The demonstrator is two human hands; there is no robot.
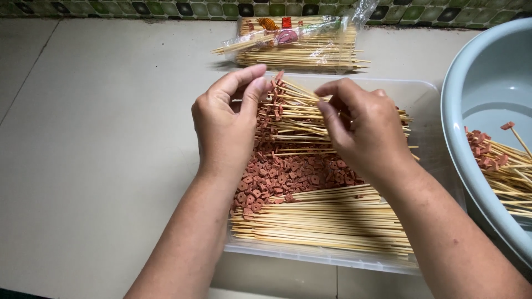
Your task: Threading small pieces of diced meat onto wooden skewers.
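Partly, right hand hides skewers; basin cut off.

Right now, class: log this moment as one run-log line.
left hand: pinching red piece | right hand: holding skewer | below: clear tray | right: grey basin

Pale blue round plastic basin cut off by right edge; left hand hides the clear plastic tray's left wall.
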